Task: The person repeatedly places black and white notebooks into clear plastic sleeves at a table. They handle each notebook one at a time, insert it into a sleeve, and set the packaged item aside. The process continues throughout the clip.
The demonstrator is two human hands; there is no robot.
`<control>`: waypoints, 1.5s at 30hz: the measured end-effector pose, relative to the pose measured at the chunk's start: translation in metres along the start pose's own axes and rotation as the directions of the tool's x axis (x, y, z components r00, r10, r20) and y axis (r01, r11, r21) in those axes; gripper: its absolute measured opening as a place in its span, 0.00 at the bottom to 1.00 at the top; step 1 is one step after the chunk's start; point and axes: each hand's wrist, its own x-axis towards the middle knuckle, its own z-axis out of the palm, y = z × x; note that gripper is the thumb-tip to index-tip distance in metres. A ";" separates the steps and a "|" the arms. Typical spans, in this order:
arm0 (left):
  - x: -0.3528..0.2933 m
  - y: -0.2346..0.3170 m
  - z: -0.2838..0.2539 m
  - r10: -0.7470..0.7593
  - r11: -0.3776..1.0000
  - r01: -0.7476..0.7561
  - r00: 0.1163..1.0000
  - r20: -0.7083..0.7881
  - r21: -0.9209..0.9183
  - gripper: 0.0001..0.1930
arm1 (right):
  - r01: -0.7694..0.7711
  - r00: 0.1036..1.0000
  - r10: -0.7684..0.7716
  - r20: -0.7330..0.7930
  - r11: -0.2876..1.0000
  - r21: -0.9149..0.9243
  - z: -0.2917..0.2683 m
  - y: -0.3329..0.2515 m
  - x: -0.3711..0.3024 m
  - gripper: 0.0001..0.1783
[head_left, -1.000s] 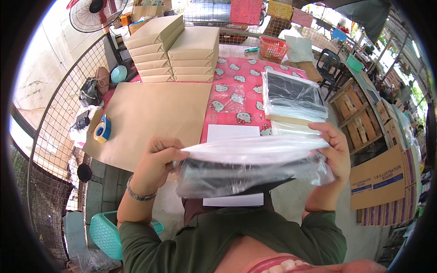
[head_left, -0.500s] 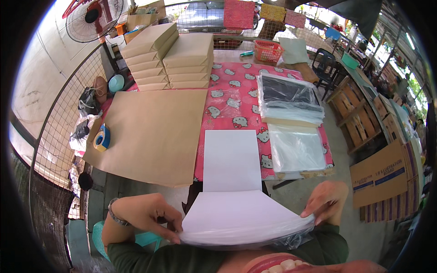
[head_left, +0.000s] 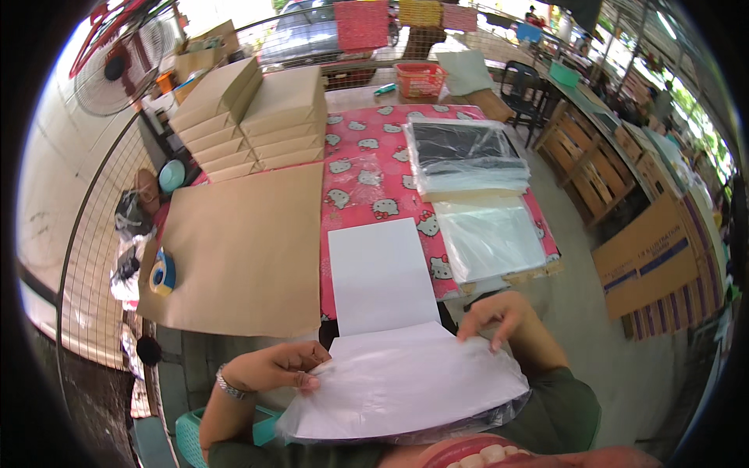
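A stack of white boards or sheets [head_left: 380,273] lies partly on the table's near edge and reaches toward me. Its near part is inside a clear plastic bag [head_left: 421,386] at my lap. My left hand [head_left: 281,366], wearing a metal-band watch, pinches the bag's mouth at the left side. On the right side, my right hand [head_left: 493,320] grips the opposite edge of the bag with thumb and fingers, slightly blurred. The bag's film spreads over the sheets between both hands. Right of the stack lies a pile of flat clear plastic bags [head_left: 491,238].
A large brown paper sheet [head_left: 242,257] covers the table's left, with a blue tape roll [head_left: 162,273] on it. Brown wrapped packs [head_left: 282,117] are stacked behind. A plastic-covered dark pack [head_left: 468,152] lies at the back right. Cardboard boxes [head_left: 647,253] stand right of the table.
Both hands have moved forward along the stack, drawing the bag's mouth farther over the sheets. They are also closer together. My view has turned slightly right.
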 end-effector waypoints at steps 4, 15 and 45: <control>0.027 -0.062 -0.029 0.029 0.995 -0.038 0.995 -0.097 -0.096 0.15 | -0.005 0.968 0.112 -0.226 0.905 0.426 -0.012 0.060 -0.010 0.35; 0.095 -0.184 -0.078 -0.082 0.850 -0.069 0.962 -0.261 -0.523 0.15 | -0.071 0.725 0.399 -0.562 0.854 0.515 -0.043 0.170 -0.050 0.19; 0.147 -0.315 -0.092 0.069 0.666 -0.397 0.876 -0.477 -0.632 0.16 | 0.133 0.513 0.487 -0.707 0.768 0.626 -0.054 0.248 -0.051 0.14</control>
